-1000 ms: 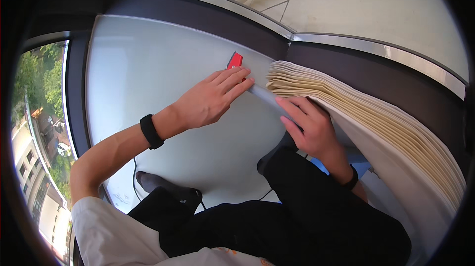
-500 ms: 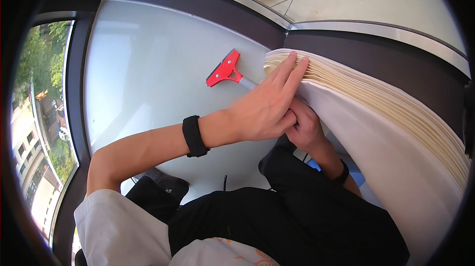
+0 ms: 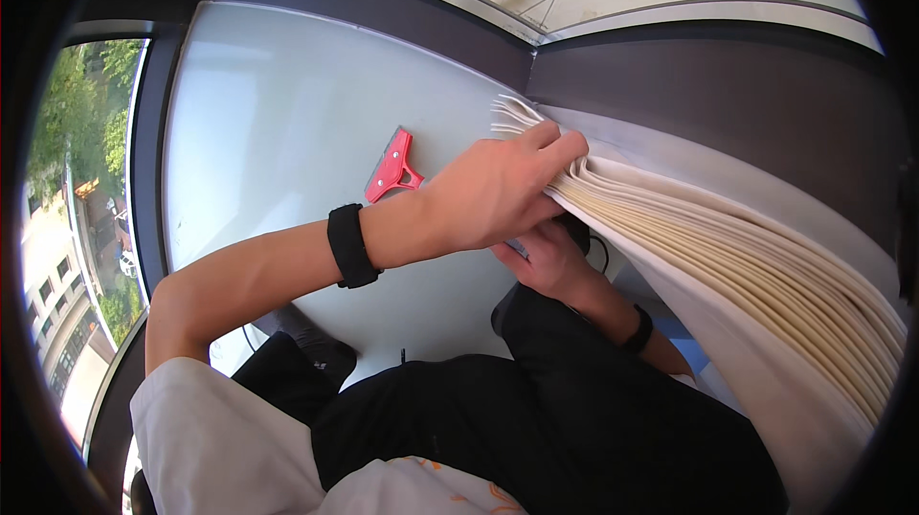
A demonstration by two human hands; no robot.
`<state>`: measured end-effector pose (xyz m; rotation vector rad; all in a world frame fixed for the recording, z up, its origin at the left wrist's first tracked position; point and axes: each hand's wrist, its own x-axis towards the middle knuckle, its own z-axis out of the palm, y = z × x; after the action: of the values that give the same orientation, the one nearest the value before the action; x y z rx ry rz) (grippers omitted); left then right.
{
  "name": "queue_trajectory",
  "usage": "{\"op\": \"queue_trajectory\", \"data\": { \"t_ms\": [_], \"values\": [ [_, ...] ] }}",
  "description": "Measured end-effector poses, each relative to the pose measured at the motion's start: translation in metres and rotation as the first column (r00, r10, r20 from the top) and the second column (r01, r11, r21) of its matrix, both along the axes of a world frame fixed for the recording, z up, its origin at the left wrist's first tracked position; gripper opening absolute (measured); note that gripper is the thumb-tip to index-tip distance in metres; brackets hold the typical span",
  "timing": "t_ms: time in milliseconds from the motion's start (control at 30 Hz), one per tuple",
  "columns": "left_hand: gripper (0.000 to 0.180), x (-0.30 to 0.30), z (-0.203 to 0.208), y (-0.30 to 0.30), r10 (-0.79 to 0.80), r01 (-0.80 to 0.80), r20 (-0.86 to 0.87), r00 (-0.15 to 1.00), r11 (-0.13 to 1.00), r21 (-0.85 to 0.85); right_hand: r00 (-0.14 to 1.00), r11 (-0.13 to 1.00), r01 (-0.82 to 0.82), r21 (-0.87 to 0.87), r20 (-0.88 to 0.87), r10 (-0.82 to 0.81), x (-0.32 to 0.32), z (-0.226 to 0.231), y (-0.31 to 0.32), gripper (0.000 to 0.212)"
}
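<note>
A cream curtain [image 3: 728, 228] gathered in many folds hangs along the right side. My left hand [image 3: 507, 175] is closed on the curtain's near-left folds, fingers hooked over the edge. Below it, partly hidden, my right hand [image 3: 560, 261] is closed round the grey handle of a scraper. The scraper's red head [image 3: 394, 167] shows beyond my left forearm, over the pale surface; the middle of its handle is hidden under that forearm. The head's blade edge faces left.
A pale glossy surface [image 3: 287, 132] lies before me, bordered by dark frames [image 3: 383, 12]. On the left a window [image 3: 81, 257] shows trees and buildings outside. My legs in black trousers [image 3: 412, 410] are below. A thin dark cable [image 3: 601, 249] curves beside the right hand.
My left fingers, laid flat along the curtain folds before, now curl round them, and the folds have shifted and spread. The scraper and right hand have moved left and nearer.
</note>
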<state>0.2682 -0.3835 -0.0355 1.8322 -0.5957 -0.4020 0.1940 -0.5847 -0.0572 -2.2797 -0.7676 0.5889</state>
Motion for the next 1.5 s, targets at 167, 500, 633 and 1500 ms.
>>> {"op": "queue_trajectory", "data": {
  "t_ms": [167, 500, 633, 1500],
  "values": [
    [0.040, -0.017, 0.007, -0.028, -0.188, 0.188, 0.007, 0.982, 0.981, -0.054, 0.993, 0.991, 0.109, 0.082, -0.058, -0.105, -0.029, -0.023, -0.002, 0.045],
    [0.033, -0.077, 0.012, -0.106, -0.398, 0.404, 0.216, 0.892, 0.915, 0.015, 0.999, 0.984, -0.016, 0.179, -0.038, 0.023, -0.005, 0.003, 0.020, 0.047],
    [0.035, -0.077, 0.006, -0.112, -0.379, 0.386, 0.322, 0.868, 0.921, 0.043, 0.998, 0.987, 0.064, 0.145, -0.029, -0.060, 0.005, 0.013, 0.007, 0.045],
    [0.043, -0.011, -0.015, -0.005, -0.091, 0.102, 0.326, 0.941, 0.995, -0.018, 0.935, 0.941, 0.317, 0.119, 0.128, -0.331, 0.029, 0.000, -0.051, 0.039]
  ]
}}
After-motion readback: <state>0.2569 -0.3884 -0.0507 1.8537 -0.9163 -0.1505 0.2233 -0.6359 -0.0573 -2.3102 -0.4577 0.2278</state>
